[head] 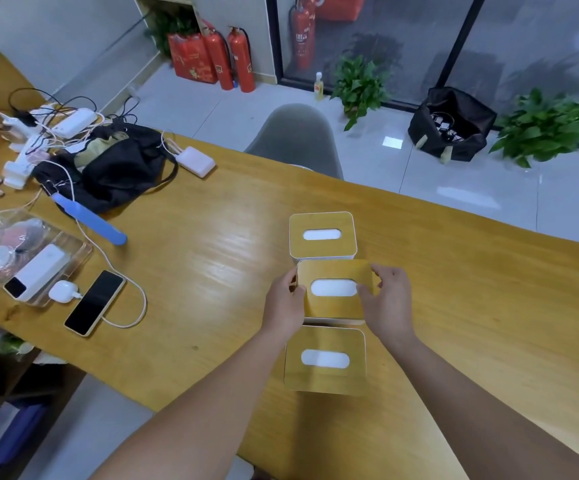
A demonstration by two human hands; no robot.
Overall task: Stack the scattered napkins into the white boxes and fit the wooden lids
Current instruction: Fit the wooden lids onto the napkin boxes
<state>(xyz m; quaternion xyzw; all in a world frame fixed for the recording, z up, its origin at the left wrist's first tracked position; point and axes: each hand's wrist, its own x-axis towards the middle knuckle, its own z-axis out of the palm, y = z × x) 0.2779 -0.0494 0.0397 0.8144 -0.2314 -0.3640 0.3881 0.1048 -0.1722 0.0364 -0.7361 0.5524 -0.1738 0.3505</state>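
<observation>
Three white boxes stand in a row on the yellow wooden table (212,258), each topped by a wooden lid with an oval slot showing white napkin. The far box (322,234) and the near box (325,360) have their lids seated. The middle lid (333,291) sits slightly raised and tilted over its box, whose white rim (333,321) shows below. My left hand (286,303) grips the lid's left edge. My right hand (386,299) holds its right edge, fingers curled over the top.
At the left lie a phone (95,302) on a cable, a power bank (37,271), chargers, a blue stick (89,218) and a black bag (122,168). A grey chair (296,140) stands beyond the table. Plants, a black bag and fire extinguishers stand on the floor.
</observation>
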